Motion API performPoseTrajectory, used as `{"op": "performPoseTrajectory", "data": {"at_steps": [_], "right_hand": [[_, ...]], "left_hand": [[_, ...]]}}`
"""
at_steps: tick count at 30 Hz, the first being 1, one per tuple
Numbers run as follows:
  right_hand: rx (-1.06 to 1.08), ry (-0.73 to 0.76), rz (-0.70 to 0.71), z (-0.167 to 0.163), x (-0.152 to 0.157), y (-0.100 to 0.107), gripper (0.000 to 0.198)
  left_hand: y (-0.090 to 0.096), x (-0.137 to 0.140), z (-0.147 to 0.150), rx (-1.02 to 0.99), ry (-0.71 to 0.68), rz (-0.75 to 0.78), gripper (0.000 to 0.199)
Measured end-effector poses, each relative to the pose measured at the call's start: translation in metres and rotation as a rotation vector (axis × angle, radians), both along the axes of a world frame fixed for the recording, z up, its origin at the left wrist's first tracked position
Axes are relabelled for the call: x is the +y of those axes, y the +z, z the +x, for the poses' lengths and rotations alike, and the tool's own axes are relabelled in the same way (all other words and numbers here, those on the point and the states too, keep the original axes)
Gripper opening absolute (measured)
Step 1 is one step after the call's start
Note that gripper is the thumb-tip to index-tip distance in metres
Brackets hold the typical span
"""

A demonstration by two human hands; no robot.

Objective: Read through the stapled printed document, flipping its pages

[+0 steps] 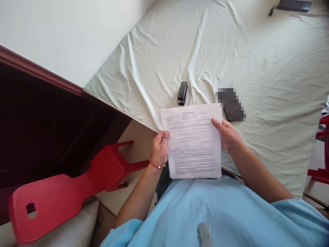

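Between my two hands is a stack of printed papers (192,147), its top sheet covered in lines of text under a heading. My left hand (160,147), with a red bracelet at the wrist, pinches the left edge. On the opposite side, my right hand (227,133) grips the upper right edge, thumb on top and fingers behind. Just beyond the papers, a black stapler (182,92) lies on the cloth. A dark flat object (231,104), blurred by pixels, rests near my right hand.
A pale, wrinkled cloth (164,65) covers the table. At the far right lies a black pouch (294,5) with a strap. A red plastic chair (56,199) stands at the lower left, beside a cushion (77,223). Part of another red chair (322,151) shows at the right edge.
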State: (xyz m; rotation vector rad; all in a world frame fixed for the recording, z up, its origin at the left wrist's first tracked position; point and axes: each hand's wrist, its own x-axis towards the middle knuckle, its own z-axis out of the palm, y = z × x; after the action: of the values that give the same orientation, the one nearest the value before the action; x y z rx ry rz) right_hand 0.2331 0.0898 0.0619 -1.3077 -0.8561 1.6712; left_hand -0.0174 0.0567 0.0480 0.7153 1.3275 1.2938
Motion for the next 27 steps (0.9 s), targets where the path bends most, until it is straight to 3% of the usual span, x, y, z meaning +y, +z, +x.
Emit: {"op": "performPoseTrajectory", "data": {"at_steps": [3,9,14,21,23,27], "right_hand": [[0.090,0.003,-0.057,-0.004,0.001,0.001,0.048],[0.152,0.001,-0.114,-0.005,-0.003,-0.002,0.040],[0.021,0.128,-0.067,0.000,0.007,-0.004,0.046],[-0.063,0.234,0.030,0.003,0.014,-0.026,0.055],[-0.074,0.189,0.088,0.004,0.013,-0.029,0.053],[-0.211,-0.081,0.297,0.006,0.014,-0.031,0.042]], "left_hand": [[0.008,-0.001,0.001,-0.082,-0.041,-0.009,0.045],[0.014,-0.001,-0.003,-0.186,-0.277,-0.179,0.057],[-0.006,0.010,-0.008,-0.068,-0.267,-0.179,0.057],[-0.032,0.014,-0.006,0.001,-0.231,-0.126,0.057],[-0.030,0.013,-0.004,0.017,-0.211,-0.126,0.057],[-0.021,0.012,-0.004,0.086,-0.180,-0.092,0.057]]}}
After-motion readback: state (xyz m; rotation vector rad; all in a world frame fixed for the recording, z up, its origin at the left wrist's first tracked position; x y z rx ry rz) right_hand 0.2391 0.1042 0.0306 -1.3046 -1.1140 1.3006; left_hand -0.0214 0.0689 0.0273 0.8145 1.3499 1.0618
